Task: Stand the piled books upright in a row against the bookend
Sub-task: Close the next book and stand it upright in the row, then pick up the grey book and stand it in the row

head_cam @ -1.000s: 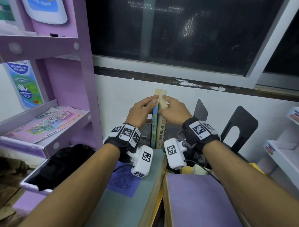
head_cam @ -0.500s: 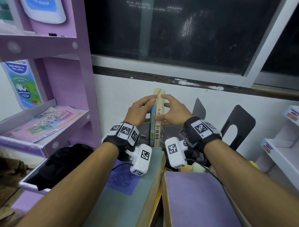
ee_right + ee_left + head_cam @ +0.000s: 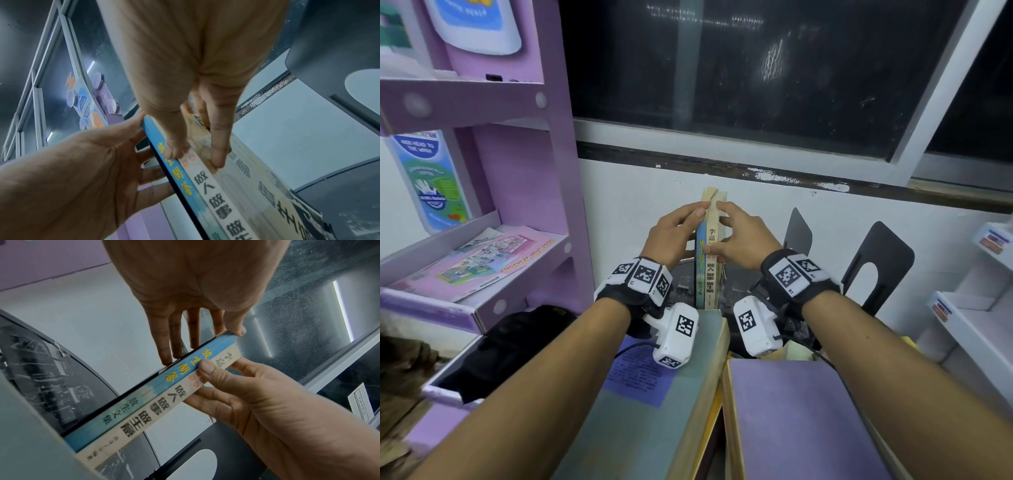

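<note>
The two books, the blue book [image 3: 700, 263] and the cream book [image 3: 711, 260], stand up side by side with their spines facing the person. A second ago they leaned a bit to the right; now they stand straighter. The left hand [image 3: 674, 236] lies flat on the blue book's side, its fingers straight. The right hand [image 3: 739, 236] pinches the cream book, thumb on the spine and fingers on the cover. A second ago its thumb lay on top. The black bookend [image 3: 878, 267] is off to the right, well apart from the books. So I think the books stand, but they must still slide over to it. More books [image 3: 801, 421] lie flat in front.
</note>
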